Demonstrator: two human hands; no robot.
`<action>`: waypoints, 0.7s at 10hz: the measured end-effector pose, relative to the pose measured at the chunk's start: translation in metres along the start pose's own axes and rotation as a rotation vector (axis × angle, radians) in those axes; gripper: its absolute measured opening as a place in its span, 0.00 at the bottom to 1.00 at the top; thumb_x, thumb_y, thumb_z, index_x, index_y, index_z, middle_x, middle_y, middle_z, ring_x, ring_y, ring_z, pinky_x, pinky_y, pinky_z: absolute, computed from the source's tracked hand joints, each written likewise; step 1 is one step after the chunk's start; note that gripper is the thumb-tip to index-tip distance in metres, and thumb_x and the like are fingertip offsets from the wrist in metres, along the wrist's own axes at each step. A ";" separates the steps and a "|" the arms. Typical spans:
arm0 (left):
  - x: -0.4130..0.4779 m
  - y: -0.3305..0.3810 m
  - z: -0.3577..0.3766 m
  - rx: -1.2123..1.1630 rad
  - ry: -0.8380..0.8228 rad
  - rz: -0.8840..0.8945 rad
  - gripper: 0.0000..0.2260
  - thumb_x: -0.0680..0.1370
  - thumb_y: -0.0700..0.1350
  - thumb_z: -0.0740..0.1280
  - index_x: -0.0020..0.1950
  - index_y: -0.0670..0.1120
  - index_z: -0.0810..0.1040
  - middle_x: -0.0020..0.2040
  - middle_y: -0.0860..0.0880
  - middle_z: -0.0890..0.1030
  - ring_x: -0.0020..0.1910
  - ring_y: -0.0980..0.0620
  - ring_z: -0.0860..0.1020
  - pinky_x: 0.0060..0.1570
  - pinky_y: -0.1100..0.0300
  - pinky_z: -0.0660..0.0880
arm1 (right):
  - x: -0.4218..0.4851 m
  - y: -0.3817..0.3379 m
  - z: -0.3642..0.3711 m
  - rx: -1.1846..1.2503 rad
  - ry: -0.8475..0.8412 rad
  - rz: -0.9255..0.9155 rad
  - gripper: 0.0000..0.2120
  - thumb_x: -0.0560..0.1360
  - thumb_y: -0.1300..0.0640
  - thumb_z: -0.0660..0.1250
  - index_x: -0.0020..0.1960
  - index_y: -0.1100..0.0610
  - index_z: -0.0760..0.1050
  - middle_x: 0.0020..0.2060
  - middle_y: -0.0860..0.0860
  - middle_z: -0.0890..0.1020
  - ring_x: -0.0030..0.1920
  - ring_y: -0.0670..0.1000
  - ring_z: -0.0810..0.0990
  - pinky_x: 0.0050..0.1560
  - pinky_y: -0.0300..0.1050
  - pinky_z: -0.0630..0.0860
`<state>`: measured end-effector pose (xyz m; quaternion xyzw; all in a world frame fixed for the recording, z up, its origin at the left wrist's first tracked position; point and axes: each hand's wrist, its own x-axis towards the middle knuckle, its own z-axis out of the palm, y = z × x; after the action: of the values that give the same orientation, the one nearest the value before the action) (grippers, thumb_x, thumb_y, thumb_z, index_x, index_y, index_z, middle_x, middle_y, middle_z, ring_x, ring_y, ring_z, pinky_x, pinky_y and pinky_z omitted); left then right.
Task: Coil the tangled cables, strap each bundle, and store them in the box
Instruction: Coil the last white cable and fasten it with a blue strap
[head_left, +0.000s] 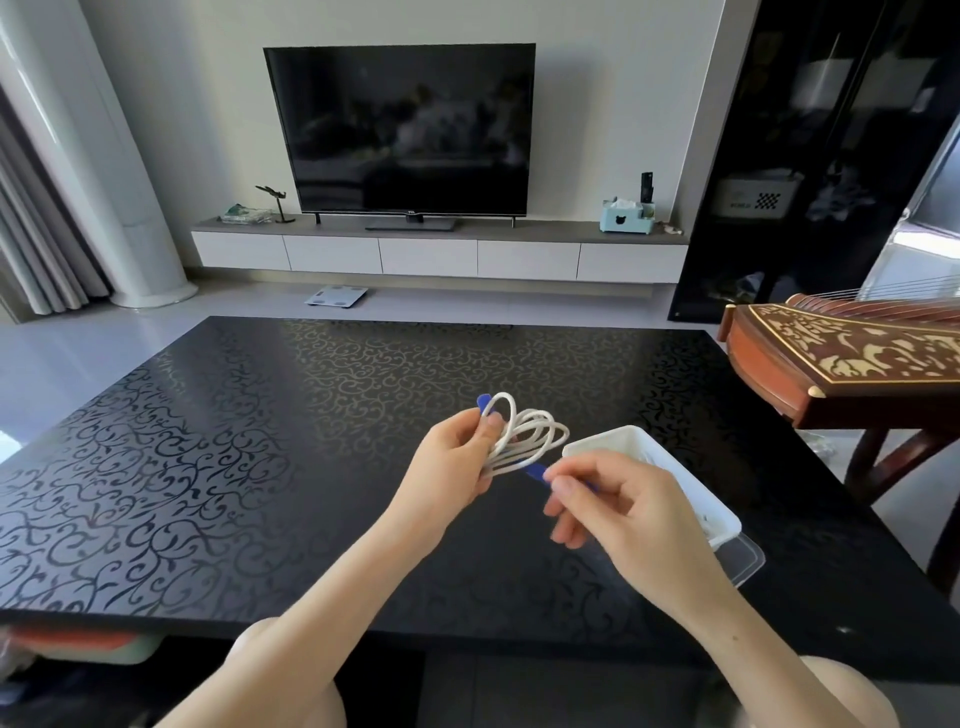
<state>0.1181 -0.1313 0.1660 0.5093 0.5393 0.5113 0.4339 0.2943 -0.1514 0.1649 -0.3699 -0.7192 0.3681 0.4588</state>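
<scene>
1. Head view: both hands work above a glossy black desk (218, 467) whose top carries a curling vine pattern.
2. The left hand (457, 457) grips a white cable (524, 436), round and smooth, wound into several loose oval loops. It is held in the air over the middle of the desk, just left of the box.
3. The loops are gathered at the left fingers and fan out from there. The coil's long axis runs from that hand out to the right, rising a little toward the box. One loop stands taller than the rest, near the fingertips.
4. A flat blue strap (535, 472) crosses the coil on a slant. One rounded tip pokes up behind the tallest loop; the other end comes out low on the right.
5. The right hand (623, 499) pinches that lower end between thumb and forefinger, the other fingers loosely curled beneath.
6. A white plastic box (649, 441) sits on the desk behind the right hand. It is open-topped and rectangular with rounded corners, and lies slantwise, far-left corner to near-right.
7. A clear plastic piece (748, 561) shows under its near corner; lid or tray, I cannot tell.
8. What lies inside the box is mostly hidden.
</scene>
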 end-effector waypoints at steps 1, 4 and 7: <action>0.000 -0.002 0.006 0.071 0.001 -0.017 0.13 0.82 0.47 0.58 0.41 0.41 0.69 0.27 0.53 0.64 0.21 0.58 0.61 0.20 0.68 0.59 | 0.000 -0.011 0.002 -0.013 -0.217 -0.012 0.08 0.73 0.59 0.70 0.49 0.48 0.79 0.42 0.46 0.84 0.44 0.44 0.84 0.47 0.37 0.79; -0.004 -0.002 0.016 0.602 -0.118 0.075 0.12 0.79 0.38 0.57 0.43 0.55 0.67 0.48 0.45 0.77 0.50 0.41 0.77 0.54 0.45 0.75 | 0.029 -0.009 0.010 -0.790 0.157 -0.661 0.05 0.71 0.58 0.70 0.40 0.58 0.83 0.39 0.53 0.81 0.42 0.54 0.78 0.42 0.48 0.74; -0.012 -0.001 0.017 0.044 -0.227 0.087 0.15 0.83 0.45 0.55 0.36 0.48 0.68 0.28 0.59 0.70 0.29 0.59 0.66 0.33 0.65 0.65 | 0.016 0.013 0.015 -0.534 0.305 -0.590 0.05 0.73 0.62 0.68 0.43 0.63 0.82 0.41 0.51 0.83 0.51 0.50 0.78 0.56 0.41 0.74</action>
<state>0.1361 -0.1415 0.1624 0.5962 0.4753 0.4567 0.4584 0.2780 -0.1342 0.1548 -0.3041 -0.7883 -0.0371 0.5336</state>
